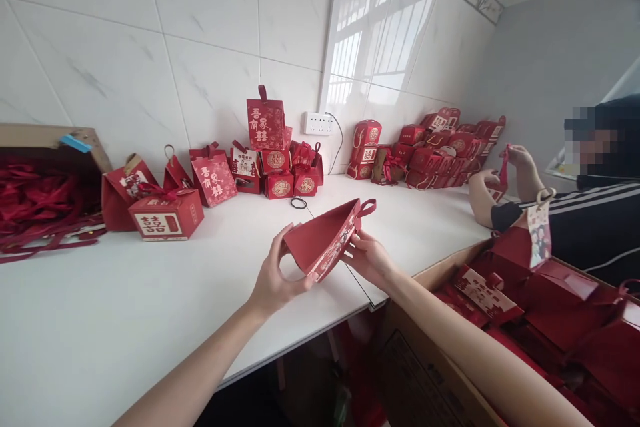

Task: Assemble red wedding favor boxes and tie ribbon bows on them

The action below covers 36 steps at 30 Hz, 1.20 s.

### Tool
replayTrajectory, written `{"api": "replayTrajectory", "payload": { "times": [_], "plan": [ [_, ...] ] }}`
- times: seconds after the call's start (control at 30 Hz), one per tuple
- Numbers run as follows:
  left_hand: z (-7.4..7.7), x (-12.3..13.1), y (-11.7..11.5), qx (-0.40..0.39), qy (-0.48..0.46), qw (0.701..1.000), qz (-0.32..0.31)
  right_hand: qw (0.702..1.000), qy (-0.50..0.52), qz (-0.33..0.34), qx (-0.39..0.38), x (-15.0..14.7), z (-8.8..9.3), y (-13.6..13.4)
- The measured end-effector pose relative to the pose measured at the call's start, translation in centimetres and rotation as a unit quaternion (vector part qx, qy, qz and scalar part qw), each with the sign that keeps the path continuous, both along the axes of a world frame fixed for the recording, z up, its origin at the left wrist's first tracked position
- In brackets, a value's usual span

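Tilted over the white table [165, 307] is a red paper gift box [325, 233] with a ribbon loop at its narrow end. My left hand [280, 280] is closed on its wide lower end, thumb on the near edge and fingers on the far side. At the narrow end near the loop, my right hand [367, 257] has its fingers on the box; some fingertips are hidden behind it. Printed figures show on the side facing right. A black ring [299, 203] lies on the table beyond the box.
Several finished-looking red boxes [215, 180] line the wall, with a larger pile [440, 153] at right. A carton of red ribbon [40, 200] stands at left. Near my right arm is a cardboard carton [425, 360] full of red boxes. A co-worker's hands [500, 177] hold something pink.
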<state>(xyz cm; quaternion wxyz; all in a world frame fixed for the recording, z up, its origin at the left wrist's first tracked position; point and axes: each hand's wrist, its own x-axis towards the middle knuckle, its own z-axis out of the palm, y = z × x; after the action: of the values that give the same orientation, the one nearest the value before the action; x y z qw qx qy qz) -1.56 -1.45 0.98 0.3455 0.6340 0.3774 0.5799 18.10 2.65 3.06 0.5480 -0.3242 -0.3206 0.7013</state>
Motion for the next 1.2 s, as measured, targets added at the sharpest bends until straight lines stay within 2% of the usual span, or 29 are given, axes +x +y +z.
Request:
{"api": "replayTrajectory", "payload": {
  "times": [0.07,0.13,0.27,0.37,0.57,0.63,0.73,0.8,0.87,1.0,1.2],
  "plan": [
    [-0.1,-0.2,0.3,-0.024,-0.038,0.999,-0.008,1.000,-0.016,-0.001,-0.010,-0.1,0.1,-0.1],
    [-0.1,-0.4,0.5,-0.047,-0.066,0.997,-0.009,0.998,-0.042,0.016,-0.051,-0.2,0.1,-0.1],
    [0.2,-0.5,0.2,-0.049,-0.029,0.998,0.003,0.984,-0.082,0.085,-0.133,-0.2,-0.2,0.0],
    [0.5,-0.5,0.0,-0.036,0.006,0.999,0.001,0.983,-0.082,0.085,-0.140,0.0,-0.5,0.4],
    [0.6,-0.6,0.1,-0.037,0.013,0.999,-0.005,0.984,-0.076,0.073,-0.146,0.0,-0.5,0.5],
    [0.4,-0.5,0.2,-0.033,-0.006,0.999,-0.025,0.990,-0.072,0.049,-0.110,-0.2,-0.2,0.2],
    [-0.2,-0.6,0.5,-0.039,-0.043,0.996,-0.061,0.995,-0.087,-0.034,0.044,-0.2,0.0,-0.2],
    [-0.6,-0.6,0.6,-0.057,-0.030,0.994,-0.091,0.980,-0.108,-0.083,0.145,-0.2,0.1,-0.4],
    [-0.8,-0.6,0.5,-0.073,0.015,0.990,-0.123,0.964,-0.123,-0.113,0.205,0.0,0.0,-0.5],
    [-0.8,-0.5,0.1,-0.108,0.100,0.976,-0.163,0.946,-0.149,-0.143,0.252,0.4,-0.1,-0.6],
    [-0.5,-0.5,-0.3,-0.115,0.147,0.964,-0.190,0.936,-0.174,-0.149,0.267,0.4,0.2,-1.6]
  ]
}}
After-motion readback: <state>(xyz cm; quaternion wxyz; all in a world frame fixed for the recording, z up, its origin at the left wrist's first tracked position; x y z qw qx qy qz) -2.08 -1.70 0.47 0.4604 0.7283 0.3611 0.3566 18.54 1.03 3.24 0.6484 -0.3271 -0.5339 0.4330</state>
